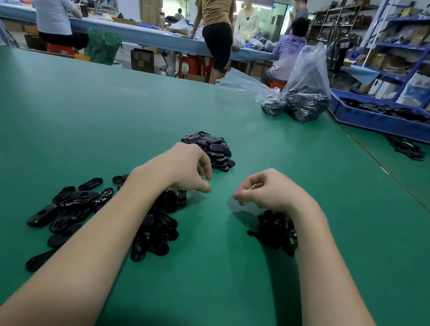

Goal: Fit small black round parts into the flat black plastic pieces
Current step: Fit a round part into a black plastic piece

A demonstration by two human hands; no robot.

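While curled, both hands point(184, 167) low.

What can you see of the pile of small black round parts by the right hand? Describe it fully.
The pile of small black round parts is a loose, dark heap lying on the green table, near the front and right of centre. The pieces look like matte black plastic or rubber, jumbled and overlapping; single shapes are hard to tell apart. A few have spilled to its left edge. The right forearm lies over its right side, and the right hand, fingers curled, hangs just beyond it.
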